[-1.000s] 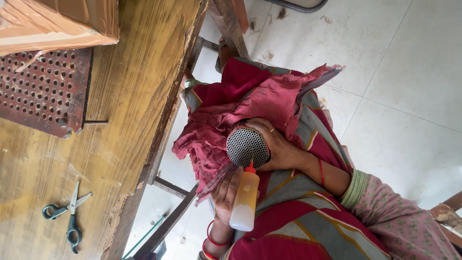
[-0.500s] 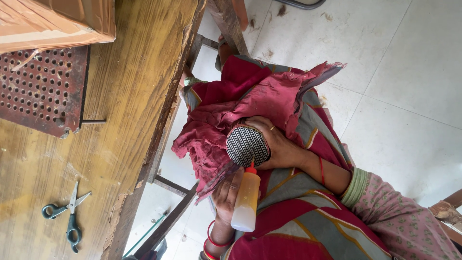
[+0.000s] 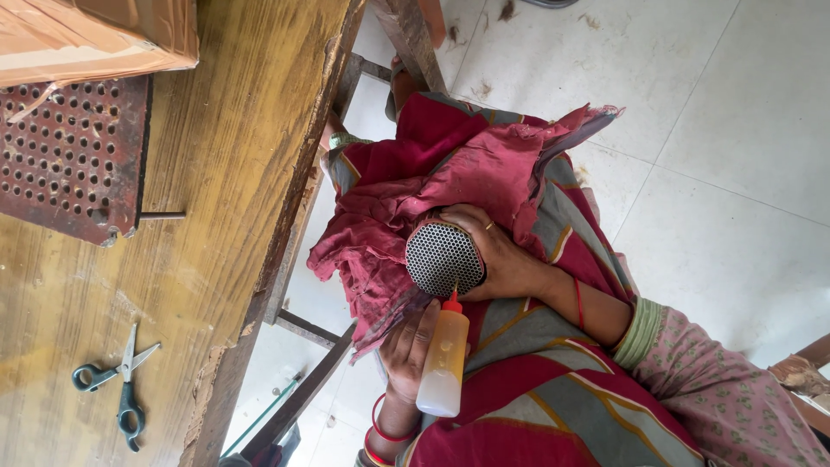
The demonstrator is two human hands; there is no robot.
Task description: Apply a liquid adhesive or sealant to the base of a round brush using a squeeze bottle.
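My right hand point(image 3: 506, 259) cups a round object with a dark metal mesh face point(image 3: 444, 258), held over my lap against a crumpled red cloth point(image 3: 415, 199). My left hand point(image 3: 406, 346) grips a small squeeze bottle point(image 3: 443, 367) of yellowish liquid with a red nozzle. The nozzle tip points up and touches the lower edge of the mesh face. Part of the round object is hidden by the cloth and my fingers.
A worn wooden table point(image 3: 216, 173) runs along the left, its edge chipped. On it lie scissors point(image 3: 117, 389), a perforated reddish metal plate point(image 3: 69, 156) and a cardboard box point(image 3: 86, 35). Metal table legs point(image 3: 303, 329) and a pale tiled floor point(image 3: 709, 130) lie beyond my lap.
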